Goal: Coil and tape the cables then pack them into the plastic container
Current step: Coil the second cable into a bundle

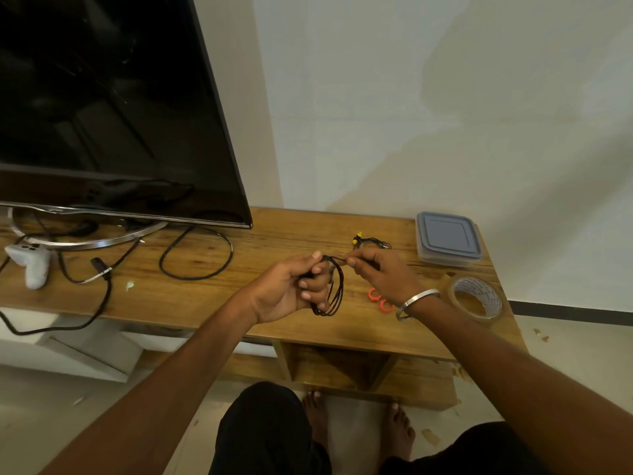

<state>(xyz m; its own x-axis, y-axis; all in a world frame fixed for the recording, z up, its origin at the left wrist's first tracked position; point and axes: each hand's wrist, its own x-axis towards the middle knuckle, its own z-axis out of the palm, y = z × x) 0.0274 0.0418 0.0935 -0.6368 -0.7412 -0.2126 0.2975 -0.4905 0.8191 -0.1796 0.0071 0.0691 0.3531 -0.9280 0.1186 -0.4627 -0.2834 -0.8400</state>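
The left hand (291,289) grips a coiled black cable (330,293) whose loops hang below its fingers, while the right hand (380,275) pinches the cable's free end just beside it.

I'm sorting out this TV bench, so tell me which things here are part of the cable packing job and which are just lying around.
Part of the job:
- black cable coil, gripped by the left hand, its end pinched by the right hand
- small cable bundle
- tape roll
- lidded plastic container
- orange-handled scissors, probably

Just lying about:
- television
- white game controller
- TV's black cables
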